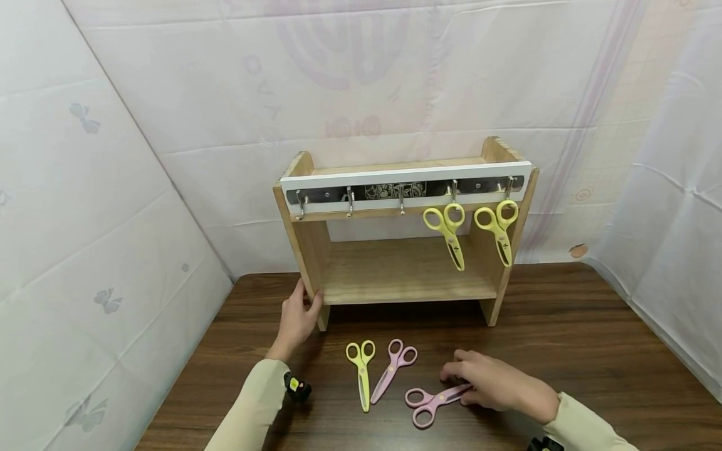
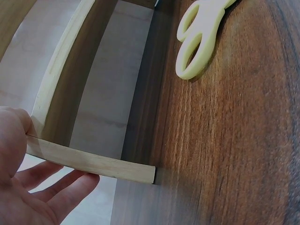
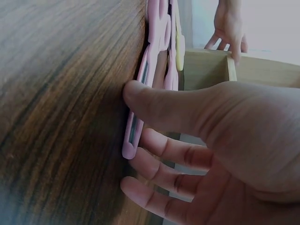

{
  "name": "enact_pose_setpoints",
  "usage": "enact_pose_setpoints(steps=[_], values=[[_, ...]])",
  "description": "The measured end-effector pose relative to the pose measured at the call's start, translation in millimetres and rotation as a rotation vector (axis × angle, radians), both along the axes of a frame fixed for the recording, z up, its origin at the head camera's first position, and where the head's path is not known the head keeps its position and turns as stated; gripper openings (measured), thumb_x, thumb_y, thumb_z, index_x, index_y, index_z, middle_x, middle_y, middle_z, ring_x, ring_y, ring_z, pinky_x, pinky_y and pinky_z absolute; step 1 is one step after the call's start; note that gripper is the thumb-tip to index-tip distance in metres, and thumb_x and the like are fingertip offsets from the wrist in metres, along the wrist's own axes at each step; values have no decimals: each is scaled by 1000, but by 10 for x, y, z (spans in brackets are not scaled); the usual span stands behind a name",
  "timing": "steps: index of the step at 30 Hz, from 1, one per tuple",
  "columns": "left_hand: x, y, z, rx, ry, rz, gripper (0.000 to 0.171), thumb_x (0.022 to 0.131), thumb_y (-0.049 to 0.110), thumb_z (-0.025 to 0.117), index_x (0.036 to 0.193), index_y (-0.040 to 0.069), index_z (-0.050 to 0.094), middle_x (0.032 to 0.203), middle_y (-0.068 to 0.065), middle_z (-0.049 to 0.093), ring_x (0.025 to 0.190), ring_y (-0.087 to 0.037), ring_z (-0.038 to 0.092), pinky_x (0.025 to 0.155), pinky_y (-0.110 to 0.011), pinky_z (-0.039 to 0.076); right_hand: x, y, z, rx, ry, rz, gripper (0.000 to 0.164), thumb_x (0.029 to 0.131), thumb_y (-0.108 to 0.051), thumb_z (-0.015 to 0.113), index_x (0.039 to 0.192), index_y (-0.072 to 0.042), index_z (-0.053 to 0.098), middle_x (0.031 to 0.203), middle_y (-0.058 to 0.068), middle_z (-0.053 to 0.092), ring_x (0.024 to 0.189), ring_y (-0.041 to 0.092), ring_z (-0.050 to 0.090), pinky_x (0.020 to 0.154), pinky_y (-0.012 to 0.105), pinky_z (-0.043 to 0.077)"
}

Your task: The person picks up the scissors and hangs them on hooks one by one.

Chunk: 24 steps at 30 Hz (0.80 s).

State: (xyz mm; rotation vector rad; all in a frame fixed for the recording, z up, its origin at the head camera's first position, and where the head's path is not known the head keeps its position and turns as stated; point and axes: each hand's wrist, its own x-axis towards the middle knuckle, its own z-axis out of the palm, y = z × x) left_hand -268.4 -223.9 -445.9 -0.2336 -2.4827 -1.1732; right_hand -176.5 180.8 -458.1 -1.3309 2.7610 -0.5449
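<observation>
My left hand (image 1: 297, 318) holds the lower left side panel of a wooden shelf (image 1: 412, 269), thumb at the front edge and fingers along the outer face (image 2: 61, 187). At the table's front right, my right hand (image 1: 499, 381) has its thumb and fingers about the blades of pink scissors (image 1: 427, 402); their handles point left. In the right wrist view the thumb overlaps the pink scissors (image 3: 133, 124), with fingertips on the other side. Yellow scissors (image 1: 363, 376) and a second pink pair (image 1: 393, 369) lie side by side between the hands.
Along the shelf's upper front runs a white rail (image 1: 406, 175) with several metal hooks (image 1: 402, 199). Yellow scissors (image 1: 451, 235) hang on the fourth hook from the left, another yellow pair (image 1: 499, 232) on the rightmost. Behind the brown table (image 1: 586, 338) is a pale patterned cloth (image 1: 395, 81).
</observation>
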Motion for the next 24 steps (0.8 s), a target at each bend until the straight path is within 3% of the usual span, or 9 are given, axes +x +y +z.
enact_pose_setpoints(steps=[10,24], values=[[0,10,9,-1,2,4,45,106,20,59,147,5,47,123,-22,67,107,-38,68,74,-47,63,40,-35,16,17,-40,-34,36,78,-8,87,89,-31,62,85,-16,46,76,0,44,59,21,41],[4,6,5,8,-5,0,47,106,20,58,149,6,46,125,-23,66,107,-39,69,73,-48,63,36,-43,-8,2,-28,-31,38,75,-4,87,86,-30,61,82,-17,45,73,-1,44,58,20,41]])
